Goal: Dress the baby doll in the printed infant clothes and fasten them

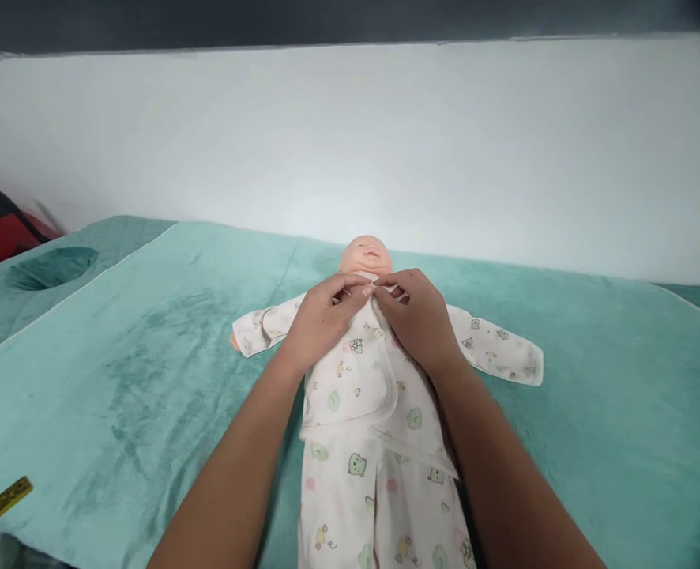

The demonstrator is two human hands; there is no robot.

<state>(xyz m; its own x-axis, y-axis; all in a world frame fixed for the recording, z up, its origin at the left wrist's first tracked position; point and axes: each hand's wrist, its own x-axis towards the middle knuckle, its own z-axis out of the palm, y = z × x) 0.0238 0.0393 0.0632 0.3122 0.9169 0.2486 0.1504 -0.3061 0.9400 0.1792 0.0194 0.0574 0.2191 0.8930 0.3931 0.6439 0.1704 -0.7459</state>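
Note:
A baby doll (366, 251) lies on its back, dressed in a white printed baby shirt (341, 379) and matching trousers (341, 506). At the shirt's collar, just below the doll's chin, my left hand (329, 316) pinches the cloth edge. My right hand (415, 316) pinches the same spot from the other side, fingertips almost touching those of the left. Lower on the front, a small round fastener (379, 334) shows near the overlapping edge. Both sleeves spread outward; a bit of the doll's hand shows at the left cuff, while the right cuff hides the other.
A teal plush cover (166, 379) lies under the doll, with a face hole (54, 267) at the far left. Behind it stands a white wall (350, 142). A red and black object (0, 229) sits at the left edge, and a yellow strip (3, 506) at lower left.

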